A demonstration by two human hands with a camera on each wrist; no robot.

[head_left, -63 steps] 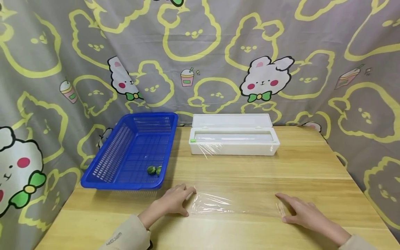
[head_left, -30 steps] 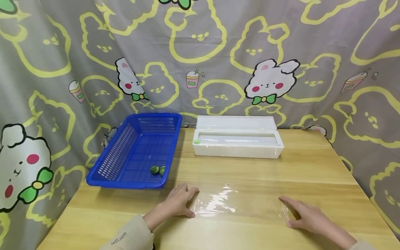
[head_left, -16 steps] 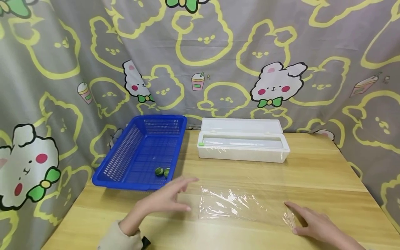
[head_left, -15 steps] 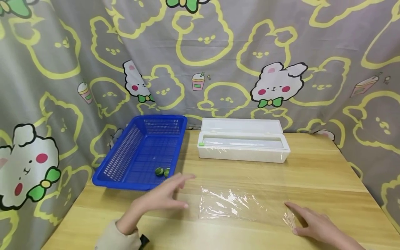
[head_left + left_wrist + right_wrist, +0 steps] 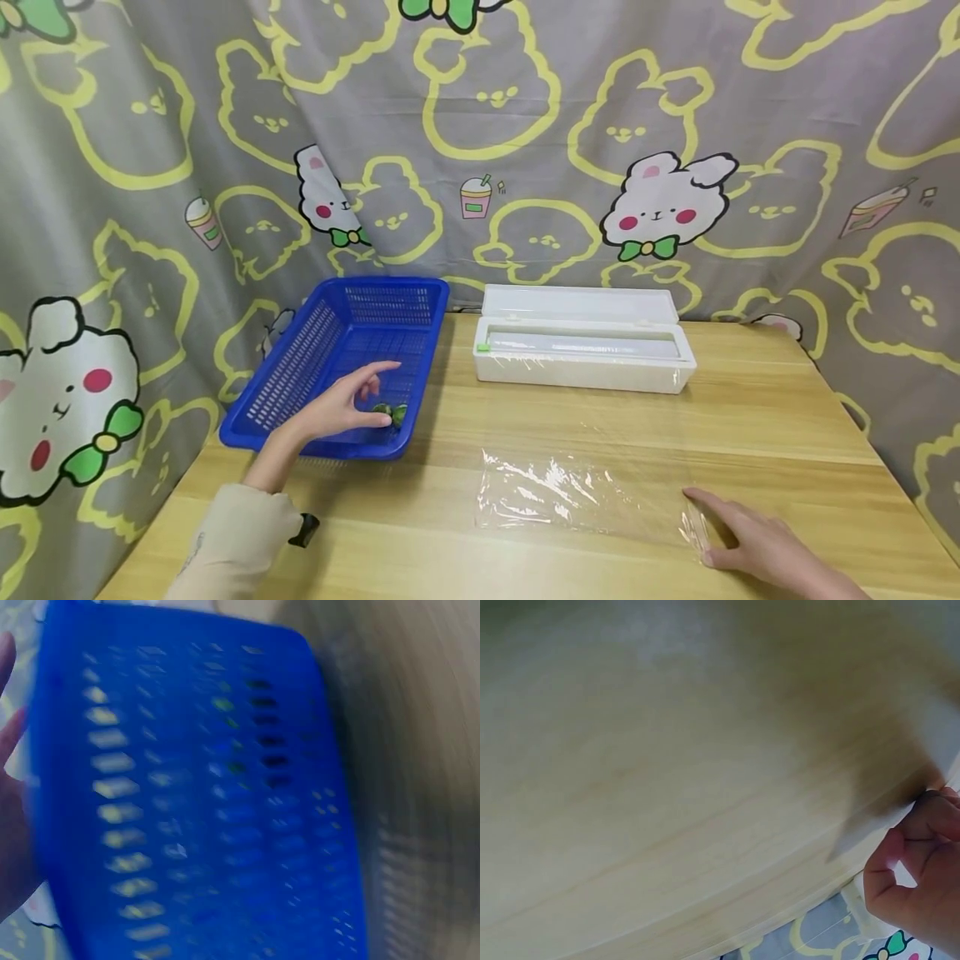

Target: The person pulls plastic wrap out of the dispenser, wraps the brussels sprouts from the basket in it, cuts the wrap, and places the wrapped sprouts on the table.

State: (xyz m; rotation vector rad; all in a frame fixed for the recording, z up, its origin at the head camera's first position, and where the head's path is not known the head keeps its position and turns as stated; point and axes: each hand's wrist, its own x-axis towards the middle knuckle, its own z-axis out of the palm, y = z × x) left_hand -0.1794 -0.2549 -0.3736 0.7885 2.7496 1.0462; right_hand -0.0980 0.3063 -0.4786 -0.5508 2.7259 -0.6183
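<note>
The left hand (image 5: 333, 411) hangs over the blue plastic basket (image 5: 432, 350), its thumb and index finger parted wide with nothing between them. Just under its thumb tip in the head view lie 2 small round green vegetables or fruits (image 5: 400, 414); I cannot tell whether the tip touches them. The spread probably suits picking up something that small.

The right hand (image 5: 753, 537) has thumb and index finger well apart, both tips at the edge of the clear cling film (image 5: 555, 487); whether they pinch it or only press it, I cannot tell. They likely keep that corner from curling back. From these fingers the film lies leftward across the bench (image 5: 795, 417) and runs up to the white cling film box (image 5: 585, 373), which stands beyond both hands with its lid (image 5: 577, 304) raised, presumably so the film can feed out.

About 2 seconds ago the left fingers were at the film's left edge; 0.5 seconds ago they were off it, beside the basket, and now they are above it. The right fingers have stayed at their edge, and the green pieces remain in the basket.
</note>
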